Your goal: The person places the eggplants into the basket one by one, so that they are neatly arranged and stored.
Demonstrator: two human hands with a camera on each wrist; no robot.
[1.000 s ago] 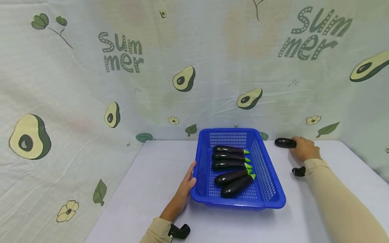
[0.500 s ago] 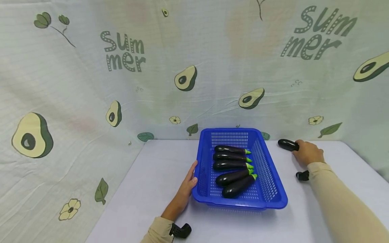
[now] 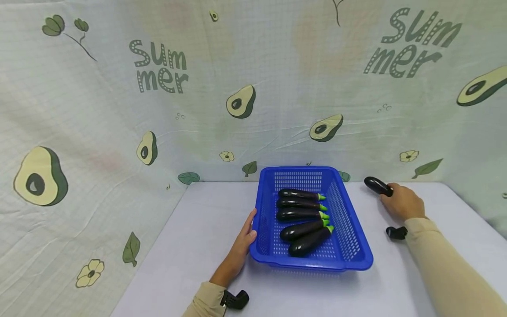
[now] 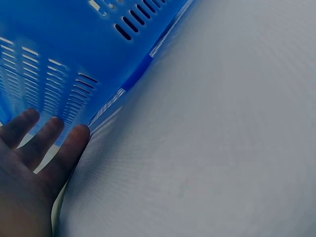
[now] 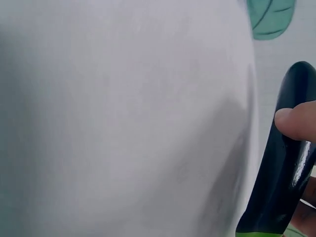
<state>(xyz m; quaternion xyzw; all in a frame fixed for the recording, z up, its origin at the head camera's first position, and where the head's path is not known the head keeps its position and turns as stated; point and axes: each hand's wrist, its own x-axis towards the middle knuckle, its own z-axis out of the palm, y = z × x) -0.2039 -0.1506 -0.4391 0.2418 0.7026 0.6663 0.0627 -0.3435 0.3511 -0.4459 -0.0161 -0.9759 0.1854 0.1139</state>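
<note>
A dark purple eggplant (image 3: 377, 185) is in my right hand (image 3: 403, 202), at the far right of the table. The right wrist view shows the thumb pressed across this eggplant (image 5: 279, 173), with fingers behind it and its green end at the bottom. My left hand (image 3: 238, 247) rests against the left side of a blue perforated basket (image 3: 352, 237). In the left wrist view, the straight, spread fingers (image 4: 69, 153) touch the basket's outer wall. Several eggplants (image 3: 299, 215) lie inside the basket, their green stems pointing right.
The basket stands mid-table on a white tabletop (image 3: 210, 220). Behind the table hangs a cloth (image 3: 277, 88) printed with avocados and lettering. A small black device (image 3: 396, 232) is on the right wrist, another (image 3: 235, 300) on the left.
The eggplant in my right hand has turned, its free end swinging up and away, and the right hand has shifted slightly right. My left hand and the basket stay in place.
</note>
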